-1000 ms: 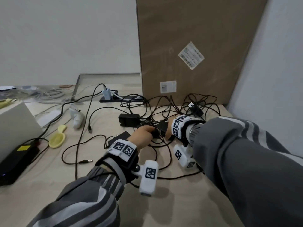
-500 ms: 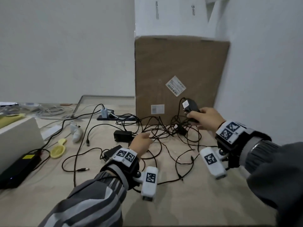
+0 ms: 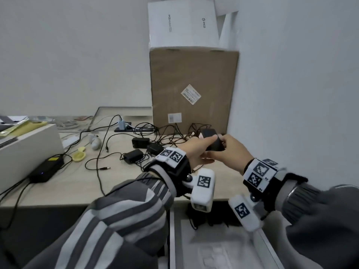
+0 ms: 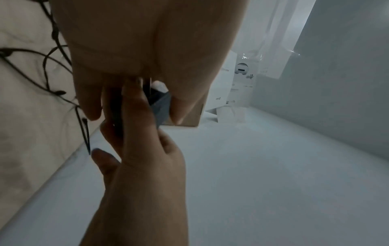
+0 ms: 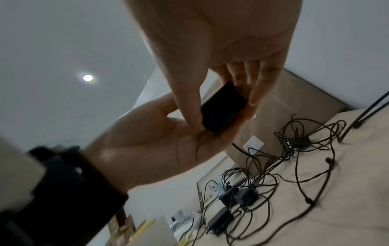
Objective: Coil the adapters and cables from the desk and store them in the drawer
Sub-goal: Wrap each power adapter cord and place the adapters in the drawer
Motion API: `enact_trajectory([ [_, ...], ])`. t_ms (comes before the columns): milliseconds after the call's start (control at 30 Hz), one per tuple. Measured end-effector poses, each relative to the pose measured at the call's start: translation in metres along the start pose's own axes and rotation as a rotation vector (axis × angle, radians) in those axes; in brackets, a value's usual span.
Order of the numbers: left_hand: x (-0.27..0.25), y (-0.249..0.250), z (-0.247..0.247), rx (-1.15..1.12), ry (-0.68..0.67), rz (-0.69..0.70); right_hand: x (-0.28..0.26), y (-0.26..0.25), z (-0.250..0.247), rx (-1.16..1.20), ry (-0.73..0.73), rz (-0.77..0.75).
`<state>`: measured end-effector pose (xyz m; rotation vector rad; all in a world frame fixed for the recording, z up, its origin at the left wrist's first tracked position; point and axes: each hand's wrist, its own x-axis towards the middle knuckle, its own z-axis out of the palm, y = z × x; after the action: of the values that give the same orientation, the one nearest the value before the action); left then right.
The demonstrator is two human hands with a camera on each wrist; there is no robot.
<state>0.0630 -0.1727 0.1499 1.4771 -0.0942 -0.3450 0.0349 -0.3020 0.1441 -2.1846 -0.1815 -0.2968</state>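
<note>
Hands: the right hand (image 3: 231,152) and the left hand (image 3: 196,150) are together, both holding one black adapter (image 3: 212,141) up in front of the brown box (image 3: 194,84).
What changed: half a second ago only the right hand held the adapter, and the left hand was down on the cable pile (image 3: 171,135). Now the left hand has come up to it.
What it means: the coiling is probably about to start.
Drawer: the drawer (image 3: 213,245) is open, below the counter (image 3: 77,183) edge.
Writing: the white box (image 3: 182,22) on top of the brown box says "PICO". The stickers are too small to read.
</note>
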Motion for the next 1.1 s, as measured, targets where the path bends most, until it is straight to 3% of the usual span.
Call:
enact_trajectory([
  [167, -0.036, -0.027, -0.005, 0.083, 0.024, 0.037, -0.045, 0.012, -0.011, -0.110, -0.236, -0.019],
  [267, -0.065, -0.032, -0.013, 0.208, -0.136, 0.073, -0.056, 0.020, -0.024, -0.039, -0.152, -0.021],
  [400, -0.088, -0.022, -0.023, 0.256, -0.357, 0.087, -0.065, 0.017, -0.018, 0.096, -0.254, -0.150],
  [467, -0.094, -0.015, -0.027, 0.226, -0.381, 0.089, -0.068, 0.008, -0.008, 0.248, -0.255, -0.180],
  [567, -0.096, -0.013, -0.032, 0.166, -0.321, 0.102, -0.069, 0.001, 0.004, 0.432, -0.257, -0.182],
  [633, -0.093, -0.014, -0.035, 0.147, -0.258, 0.125, -0.066, 0.003, 0.007, 0.408, -0.242, -0.161],
  [800, -0.081, -0.023, -0.040, -0.072, 0.030, 0.200, -0.059, 0.011, 0.014, 0.423, -0.106, -0.044],
  [933, -0.078, -0.032, -0.032, -0.279, 0.069, 0.212, -0.060, 0.015, 0.024, 0.316, -0.056, -0.078],
  [1100, -0.079, -0.034, -0.015, -0.340, 0.058, 0.164, -0.062, 0.012, 0.034, 0.105, -0.077, -0.131],
])
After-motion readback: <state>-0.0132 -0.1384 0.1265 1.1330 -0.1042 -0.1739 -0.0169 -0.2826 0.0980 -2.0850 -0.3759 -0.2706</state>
